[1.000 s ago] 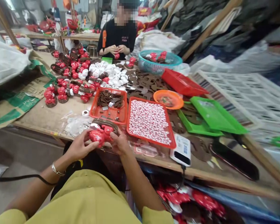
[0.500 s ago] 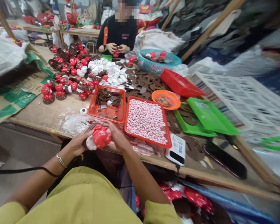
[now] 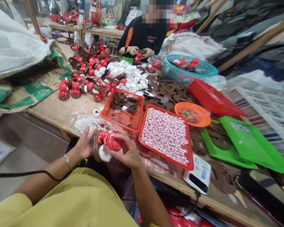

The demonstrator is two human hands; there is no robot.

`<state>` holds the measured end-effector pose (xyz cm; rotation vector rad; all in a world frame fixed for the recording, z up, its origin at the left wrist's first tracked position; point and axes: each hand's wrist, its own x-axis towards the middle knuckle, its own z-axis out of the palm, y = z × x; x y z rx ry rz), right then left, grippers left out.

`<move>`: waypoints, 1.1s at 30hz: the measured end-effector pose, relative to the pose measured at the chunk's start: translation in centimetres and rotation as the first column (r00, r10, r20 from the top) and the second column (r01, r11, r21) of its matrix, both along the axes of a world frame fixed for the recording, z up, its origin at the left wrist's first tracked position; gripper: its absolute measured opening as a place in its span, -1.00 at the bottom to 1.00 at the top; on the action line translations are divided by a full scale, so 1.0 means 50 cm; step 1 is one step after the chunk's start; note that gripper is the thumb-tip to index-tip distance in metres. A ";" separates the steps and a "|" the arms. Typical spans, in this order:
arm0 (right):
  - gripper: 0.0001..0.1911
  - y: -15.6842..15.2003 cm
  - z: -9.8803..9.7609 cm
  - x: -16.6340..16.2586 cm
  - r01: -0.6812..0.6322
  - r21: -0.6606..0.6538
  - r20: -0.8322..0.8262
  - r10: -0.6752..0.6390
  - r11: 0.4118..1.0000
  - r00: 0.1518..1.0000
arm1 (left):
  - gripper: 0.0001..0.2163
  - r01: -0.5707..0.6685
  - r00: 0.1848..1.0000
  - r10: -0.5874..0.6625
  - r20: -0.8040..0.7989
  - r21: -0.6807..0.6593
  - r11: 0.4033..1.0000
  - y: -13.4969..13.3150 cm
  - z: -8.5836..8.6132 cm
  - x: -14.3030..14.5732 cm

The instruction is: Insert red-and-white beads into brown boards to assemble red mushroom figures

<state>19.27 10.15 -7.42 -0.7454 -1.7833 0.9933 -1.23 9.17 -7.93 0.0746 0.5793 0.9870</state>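
A glossy red plastic figurine (image 3: 113, 141) with a round brown base and a white cup-shaped part is held on its side between my hands, just off the table's front edge. My right hand (image 3: 129, 151) grips its red end, thumb and fingers on either side. On the left, my left hand (image 3: 85, 146) holds the brown base against its palm and fingers, partly hidden behind it. Beyond them is an orange-red basket (image 3: 104, 116) of small brown parts. To its right lies a red tray (image 3: 191, 157) full of small white-and-red pieces.
Finished-looking red figurines (image 3: 90, 63) are heaped behind white parts (image 3: 132, 74). At right are an orange plate (image 3: 201, 118), green trays (image 3: 257, 143), a white device (image 3: 198, 173) and a phone (image 3: 260, 195). A co-worker (image 3: 144, 34) handles a similar figurine across the table (image 3: 47, 104).
The figurine has been turned, so its brown base now faces my left hand and its red part points right. My view has shifted left, moving the table things rightward.
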 end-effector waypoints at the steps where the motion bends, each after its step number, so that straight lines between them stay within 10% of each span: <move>1: -0.43 -0.001 0.007 0.004 -0.111 -0.028 -0.011 0.111 0.993 0.994 | -0.41 0.023 0.999 -0.022 0.044 -0.022 0.999 0.001 -0.004 -0.003; 4: -0.31 -0.001 0.025 0.003 -0.254 -0.147 -0.090 0.243 0.956 0.966 | -0.44 0.156 0.980 -0.148 0.134 -0.050 0.987 -0.003 -0.017 -0.003; 9: -0.25 0.009 0.036 -0.025 -0.142 -0.243 -0.219 0.088 0.960 0.972 | -0.56 0.200 0.970 -0.184 0.157 -0.091 0.976 -0.007 -0.027 0.003; 25: -0.35 0.032 0.005 -0.064 0.272 -0.070 0.021 -0.271 0.960 0.962 | -0.64 0.090 0.991 -0.062 0.118 -0.244 0.965 0.001 0.016 0.009; 33: -0.38 -0.015 0.026 -0.053 0.402 0.259 0.104 -0.439 0.878 0.892 | -0.61 -0.099 0.989 0.123 0.083 -0.244 0.965 0.023 -0.007 -0.001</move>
